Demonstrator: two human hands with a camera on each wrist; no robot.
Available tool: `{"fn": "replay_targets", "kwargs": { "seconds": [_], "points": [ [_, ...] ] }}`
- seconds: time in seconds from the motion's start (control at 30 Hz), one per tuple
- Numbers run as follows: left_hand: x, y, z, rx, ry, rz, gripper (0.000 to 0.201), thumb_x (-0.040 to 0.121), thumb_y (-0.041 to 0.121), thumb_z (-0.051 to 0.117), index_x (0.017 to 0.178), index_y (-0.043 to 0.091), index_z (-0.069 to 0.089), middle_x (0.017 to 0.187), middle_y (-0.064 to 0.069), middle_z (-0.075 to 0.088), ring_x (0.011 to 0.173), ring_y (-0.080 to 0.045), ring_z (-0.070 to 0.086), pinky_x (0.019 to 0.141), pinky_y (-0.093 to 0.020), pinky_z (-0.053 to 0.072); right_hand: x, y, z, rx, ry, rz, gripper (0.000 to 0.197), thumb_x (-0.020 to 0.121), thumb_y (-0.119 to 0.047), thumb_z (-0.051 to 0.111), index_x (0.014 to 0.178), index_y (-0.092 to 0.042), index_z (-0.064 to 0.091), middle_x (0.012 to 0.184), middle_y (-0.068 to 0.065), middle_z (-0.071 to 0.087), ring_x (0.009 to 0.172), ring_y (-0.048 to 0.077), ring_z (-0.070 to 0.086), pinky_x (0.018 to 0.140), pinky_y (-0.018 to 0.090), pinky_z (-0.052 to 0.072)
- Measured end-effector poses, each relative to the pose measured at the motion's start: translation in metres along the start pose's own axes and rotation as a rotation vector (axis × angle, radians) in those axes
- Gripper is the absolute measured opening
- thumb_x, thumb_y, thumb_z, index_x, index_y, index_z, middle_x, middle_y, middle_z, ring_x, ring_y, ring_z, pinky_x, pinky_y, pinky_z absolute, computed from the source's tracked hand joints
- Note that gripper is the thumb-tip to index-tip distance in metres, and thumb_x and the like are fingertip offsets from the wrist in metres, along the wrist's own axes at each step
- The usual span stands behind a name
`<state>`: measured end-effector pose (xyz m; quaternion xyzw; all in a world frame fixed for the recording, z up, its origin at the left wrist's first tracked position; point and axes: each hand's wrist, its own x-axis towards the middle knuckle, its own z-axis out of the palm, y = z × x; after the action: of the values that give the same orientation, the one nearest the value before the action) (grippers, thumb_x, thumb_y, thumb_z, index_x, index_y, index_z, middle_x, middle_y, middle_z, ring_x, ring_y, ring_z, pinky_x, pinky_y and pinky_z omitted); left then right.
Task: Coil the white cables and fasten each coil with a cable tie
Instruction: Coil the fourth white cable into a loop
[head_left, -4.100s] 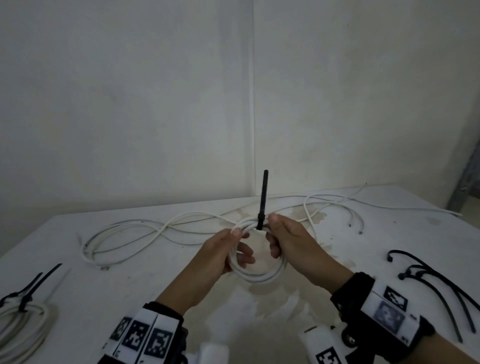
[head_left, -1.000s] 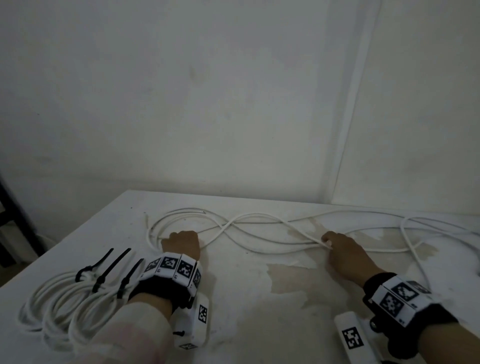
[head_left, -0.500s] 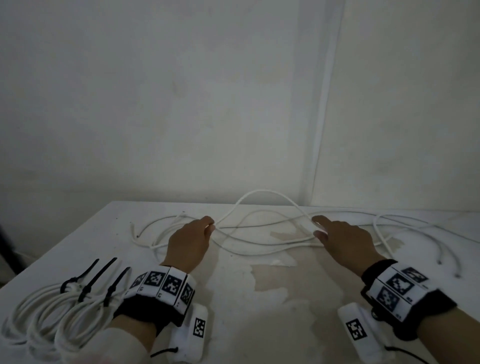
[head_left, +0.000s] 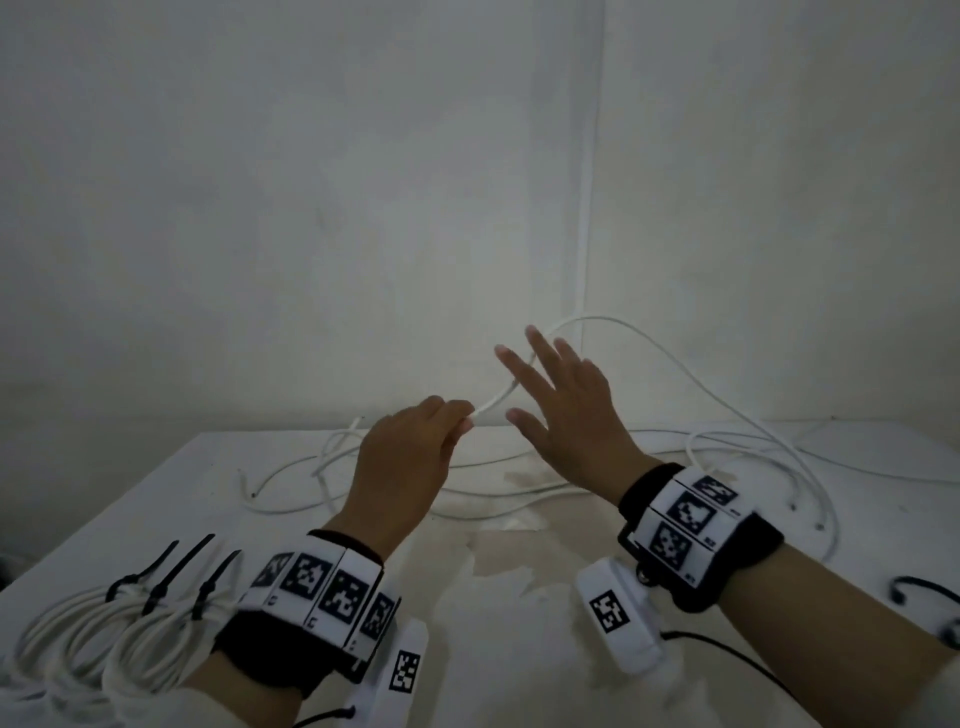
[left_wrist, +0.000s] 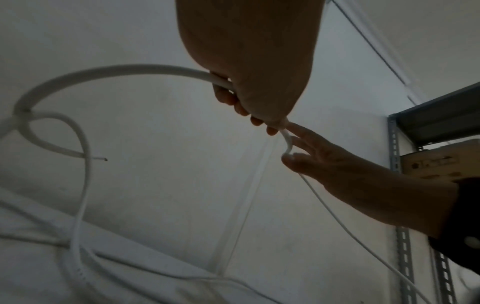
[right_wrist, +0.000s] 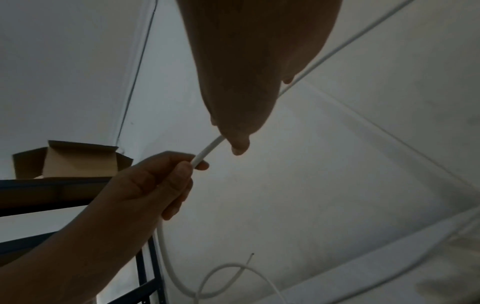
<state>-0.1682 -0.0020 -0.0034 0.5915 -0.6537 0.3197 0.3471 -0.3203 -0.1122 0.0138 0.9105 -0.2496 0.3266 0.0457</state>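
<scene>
My left hand (head_left: 452, 421) grips a white cable (head_left: 649, 338) and holds it above the table (head_left: 519, 623). From the fist the cable rises in an arc to the right and drops back to the loose cables (head_left: 467, 501) lying at the far side. Beside the fist, my right hand (head_left: 524, 387) is raised with its fingers spread and straight. In the left wrist view the cable (left_wrist: 103, 71) passes between the right hand's thumb and fingers (left_wrist: 306, 133). In the right wrist view the left hand (right_wrist: 182, 174) holds the cable (right_wrist: 207, 148) just below my right thumb.
Three finished white coils (head_left: 78, 644) with black cable ties (head_left: 171, 577) lie at the near left edge. Loose black cable ties (head_left: 919, 584) lie at the right edge. A wall corner stands close behind the table. A metal shelf (left_wrist: 441, 115) with a cardboard box stands beside it.
Both hands have risen off the table. The left hand has closed on a cable and lifted it, and the right hand has come up to it with fingers spread.
</scene>
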Motion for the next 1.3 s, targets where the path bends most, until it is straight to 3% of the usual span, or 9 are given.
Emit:
{"fn": "replay_targets", "kwargs": {
  "seconds": [0.1,0.27,0.43,0.63,0.77,0.97,1.07,1.17,1.3],
  "points": [
    [0.004,0.01,-0.006,0.041,0.004,0.09,0.032,0.1,0.038,0.02,0.094,0.023,0.047,0.061,0.0,0.056,0.044,-0.019,0.05,0.043,-0.025,0.037,0.003,-0.005,-0.005,-0.04,0.099,-0.086,0.024,0.087,-0.022,0.048,0.103,-0.017,0.065,0.12,0.009,0.063,0.124,0.039,0.047,0.098,0.06,0.031],
    [-0.002,0.003,-0.016,0.031,-0.058,0.068,0.052,0.098,0.047,0.017,0.089,0.017,0.058,0.063,0.001,0.059,0.047,-0.017,0.053,0.044,-0.019,0.038,-0.003,0.01,-0.015,-0.063,0.171,-0.156,0.026,0.082,-0.023,0.04,0.072,-0.014,0.061,0.064,0.003,0.056,0.063,0.025,0.06,0.077,0.043,0.046],
    [-0.013,-0.015,-0.026,-0.11,-0.265,-0.228,0.072,0.084,0.063,0.017,0.099,0.007,0.061,0.078,0.003,0.054,0.068,-0.017,0.051,0.055,-0.024,0.035,-0.014,0.039,-0.036,0.064,0.088,-0.061,0.037,0.087,-0.029,0.035,0.079,-0.005,0.064,0.062,0.011,0.055,0.052,0.025,0.045,0.056,0.034,0.035],
    [-0.018,-0.031,-0.032,-0.103,-0.281,-0.368,0.027,0.098,0.022,0.039,0.094,0.002,0.057,0.068,0.011,0.04,0.059,-0.005,0.039,0.055,-0.015,0.03,-0.02,0.06,-0.051,0.126,0.015,0.031,0.021,0.096,-0.011,0.044,0.103,-0.001,0.061,0.087,0.015,0.058,0.078,0.025,0.045,0.073,0.032,0.035],
    [-0.032,-0.054,-0.043,-0.092,-0.334,-0.468,0.02,0.097,0.015,0.041,0.09,0.007,0.058,0.079,-0.004,0.053,0.069,-0.022,0.049,0.058,-0.026,0.034,-0.027,0.078,-0.057,0.12,-0.094,0.116,0.033,0.098,-0.016,0.04,0.128,-0.011,0.052,0.111,0.011,0.06,0.103,0.027,0.049,0.088,0.032,0.037],
    [-0.042,-0.078,-0.046,-0.05,-0.398,-0.593,0.021,0.097,0.012,0.04,0.09,0.004,0.058,0.092,-0.022,0.058,0.079,-0.033,0.057,0.071,-0.04,0.042,-0.036,0.083,-0.049,0.126,-0.174,0.167,0.034,0.098,-0.018,0.04,0.13,-0.015,0.05,0.116,0.01,0.061,0.108,0.025,0.049,0.091,0.031,0.037],
    [-0.046,-0.082,-0.045,-0.067,-0.377,-0.625,0.026,0.097,0.011,0.039,0.093,-0.002,0.061,0.092,-0.022,0.06,0.076,-0.031,0.056,0.069,-0.037,0.04,-0.035,0.084,-0.048,0.177,-0.169,0.228,0.036,0.098,-0.02,0.039,0.133,-0.017,0.045,0.099,0.006,0.059,0.093,0.023,0.051,0.078,0.028,0.037],
    [-0.043,-0.081,-0.047,-0.07,-0.293,-0.651,0.029,0.098,0.016,0.038,0.092,-0.001,0.06,0.086,-0.015,0.056,0.074,-0.025,0.049,0.065,-0.031,0.031,-0.036,0.085,-0.045,0.202,-0.128,0.232,0.013,0.097,-0.021,0.041,0.107,-0.012,0.042,0.068,-0.002,0.042,0.06,0.017,0.04,0.055,0.027,0.031],
    [-0.039,-0.086,-0.058,-0.016,-0.163,-0.704,0.04,0.095,0.03,0.044,0.066,0.003,0.049,0.057,-0.009,0.049,0.057,-0.026,0.046,0.052,-0.033,0.03,-0.036,0.086,-0.048,0.185,-0.12,0.186,0.01,0.097,-0.016,0.04,0.089,-0.015,0.035,0.063,-0.005,0.038,0.054,0.01,0.032,0.051,0.024,0.028]
  ]
}}
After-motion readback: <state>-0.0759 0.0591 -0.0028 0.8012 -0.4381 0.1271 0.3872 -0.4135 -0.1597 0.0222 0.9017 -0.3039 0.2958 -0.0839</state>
